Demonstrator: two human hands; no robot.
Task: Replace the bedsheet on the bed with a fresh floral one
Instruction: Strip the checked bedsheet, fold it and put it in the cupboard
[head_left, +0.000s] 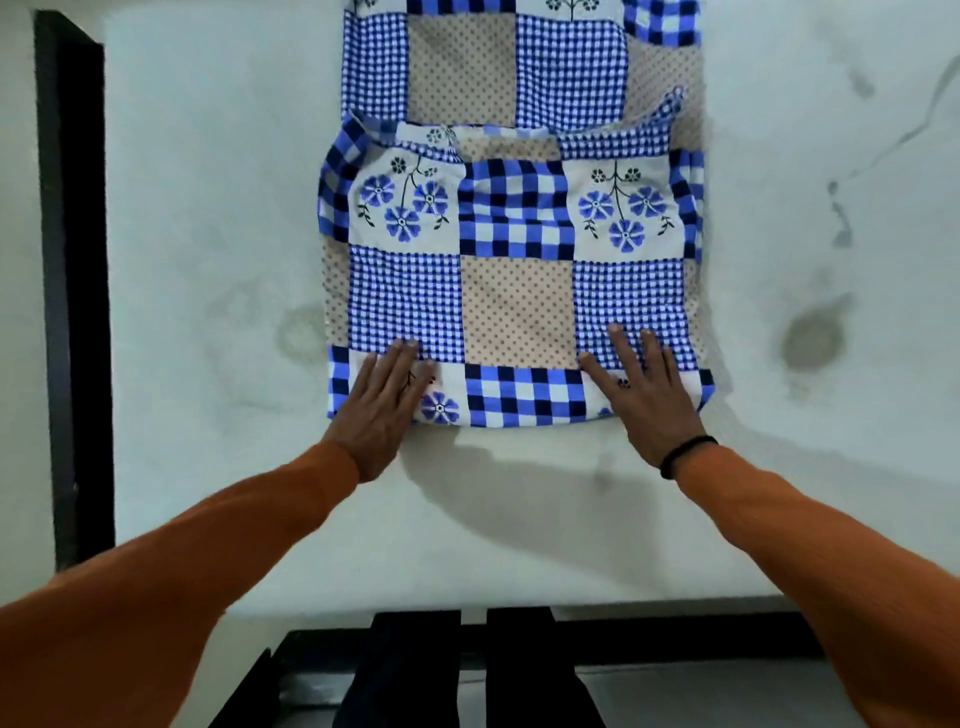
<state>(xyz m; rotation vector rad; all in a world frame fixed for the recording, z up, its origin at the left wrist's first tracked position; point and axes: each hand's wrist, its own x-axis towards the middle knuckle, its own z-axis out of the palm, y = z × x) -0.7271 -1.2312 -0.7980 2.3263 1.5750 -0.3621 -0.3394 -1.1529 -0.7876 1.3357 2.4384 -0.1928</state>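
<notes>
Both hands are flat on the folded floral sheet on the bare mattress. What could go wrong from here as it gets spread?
1. The left hand and right hand only press flat on the folded floral sheet; it may slide rather than unfold.
2. The mattress shows stains, which might mark the fresh fabric.
3. The top fold looks bunched, so creases may carry over.

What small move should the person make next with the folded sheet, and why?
Probably grip the sheet's near edge and open out a fold. It lies still folded on the bare, stained mattress, and the left hand and right hand only rest flat on that edge, gripping nothing.
</notes>
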